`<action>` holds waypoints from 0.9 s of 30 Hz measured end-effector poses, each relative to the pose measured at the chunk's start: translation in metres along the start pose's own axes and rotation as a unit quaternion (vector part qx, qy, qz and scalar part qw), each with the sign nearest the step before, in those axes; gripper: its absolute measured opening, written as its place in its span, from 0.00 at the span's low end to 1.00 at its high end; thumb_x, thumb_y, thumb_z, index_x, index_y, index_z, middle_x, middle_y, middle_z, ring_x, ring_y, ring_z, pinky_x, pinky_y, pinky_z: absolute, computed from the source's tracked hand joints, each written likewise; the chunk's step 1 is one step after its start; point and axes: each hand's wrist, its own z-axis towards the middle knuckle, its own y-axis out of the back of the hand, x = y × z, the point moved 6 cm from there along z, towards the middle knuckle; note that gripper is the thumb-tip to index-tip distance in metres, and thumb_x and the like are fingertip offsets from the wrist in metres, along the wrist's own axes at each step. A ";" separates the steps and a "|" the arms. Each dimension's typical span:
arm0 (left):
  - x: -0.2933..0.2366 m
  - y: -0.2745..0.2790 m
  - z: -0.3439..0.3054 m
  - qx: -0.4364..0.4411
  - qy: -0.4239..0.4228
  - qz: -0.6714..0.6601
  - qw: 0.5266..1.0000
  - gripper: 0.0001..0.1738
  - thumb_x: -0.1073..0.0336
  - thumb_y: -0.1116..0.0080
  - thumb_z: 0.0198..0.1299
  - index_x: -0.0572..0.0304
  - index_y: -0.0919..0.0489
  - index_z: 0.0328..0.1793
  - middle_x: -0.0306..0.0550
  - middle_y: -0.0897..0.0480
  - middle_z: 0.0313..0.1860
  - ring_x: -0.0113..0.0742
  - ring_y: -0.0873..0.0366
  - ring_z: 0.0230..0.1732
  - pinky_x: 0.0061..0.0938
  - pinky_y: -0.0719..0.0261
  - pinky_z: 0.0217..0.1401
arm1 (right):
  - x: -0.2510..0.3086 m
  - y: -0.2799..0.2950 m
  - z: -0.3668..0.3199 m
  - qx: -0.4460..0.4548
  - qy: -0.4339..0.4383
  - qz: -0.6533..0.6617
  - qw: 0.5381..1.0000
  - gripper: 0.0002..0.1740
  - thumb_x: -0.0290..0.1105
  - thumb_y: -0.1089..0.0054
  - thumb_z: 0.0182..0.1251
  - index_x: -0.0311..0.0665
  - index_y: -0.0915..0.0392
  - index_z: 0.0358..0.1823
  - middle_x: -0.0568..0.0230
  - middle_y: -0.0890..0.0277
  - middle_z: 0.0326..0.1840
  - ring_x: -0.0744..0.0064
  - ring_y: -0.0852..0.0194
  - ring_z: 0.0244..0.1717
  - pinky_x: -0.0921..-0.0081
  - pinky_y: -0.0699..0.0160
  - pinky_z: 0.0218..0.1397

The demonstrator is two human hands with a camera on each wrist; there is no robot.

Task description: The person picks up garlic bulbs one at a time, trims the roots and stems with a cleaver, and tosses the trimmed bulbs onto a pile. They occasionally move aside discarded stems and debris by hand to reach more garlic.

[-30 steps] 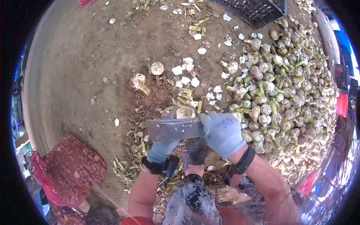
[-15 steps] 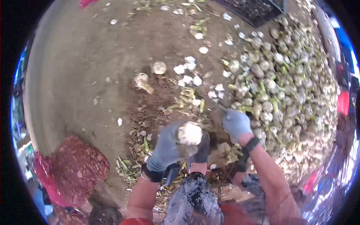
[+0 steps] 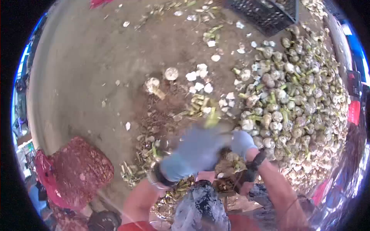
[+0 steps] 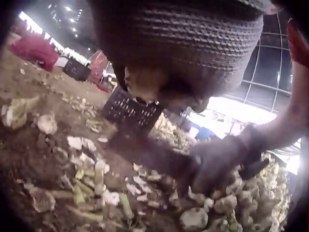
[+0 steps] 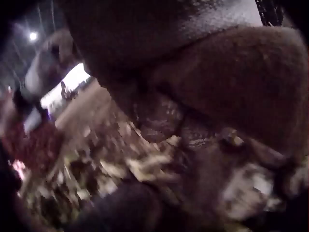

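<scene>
Blurred by motion, my gloved left hand (image 3: 194, 152) is in front of my body in the head view, with a green stem (image 3: 212, 117) showing beyond its fingers. Seen from the left wrist, that hand (image 4: 178, 48) curls round a pale garlic bulb (image 4: 142, 84), mostly hidden. Close by on the right, my gloved right hand (image 3: 243, 144) grips the knife, whose blade is hard to make out in the head view. The left wrist view shows a dark, blurred blade (image 4: 145, 152) reaching out from the right hand (image 4: 217, 162).
A large heap of garlic (image 3: 293, 104) lies at the right. Two bulbs (image 3: 171, 73) (image 3: 153, 84) and cut stems (image 3: 198, 104) lie ahead on the dirt. A black crate (image 3: 262, 17) stands at the top, a red mesh sack (image 3: 81, 169) at lower left.
My left hand turned over and moved right towards the right hand, covering the bulb. The knife, at first broad side up across the left hand, swung away with my right hand.
</scene>
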 end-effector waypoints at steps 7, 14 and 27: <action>0.102 0.081 0.032 -0.137 0.293 0.327 0.888 0.41 0.50 0.29 0.53 0.57 0.31 0.70 0.58 0.25 0.64 0.54 0.24 0.60 0.47 0.27 0.63 | -0.025 -0.010 -0.004 -0.064 -0.012 0.329 0.942 0.29 0.45 0.33 0.61 0.33 0.22 0.59 0.67 0.14 0.40 0.66 0.19 0.33 0.69 0.18 0.41; 0.226 0.110 -0.087 -0.110 0.476 0.232 0.841 0.36 0.59 0.29 0.52 0.56 0.27 0.68 0.54 0.17 0.55 0.50 0.17 0.53 0.41 0.21 0.60 | -0.034 -0.022 0.020 -0.095 -0.007 0.492 0.866 0.25 0.32 0.29 0.60 0.28 0.23 0.57 0.64 0.16 0.40 0.77 0.22 0.30 0.80 0.25 0.30; 0.144 -0.020 -0.104 -0.220 0.414 -0.381 0.797 0.44 0.70 0.26 0.46 0.64 0.32 0.72 0.48 0.21 0.63 0.33 0.23 0.62 0.29 0.23 0.65 | 0.090 0.057 -0.002 -0.063 0.074 0.707 0.701 0.21 0.26 0.34 0.61 0.32 0.18 0.57 0.76 0.23 0.32 0.86 0.29 0.28 0.84 0.30 0.33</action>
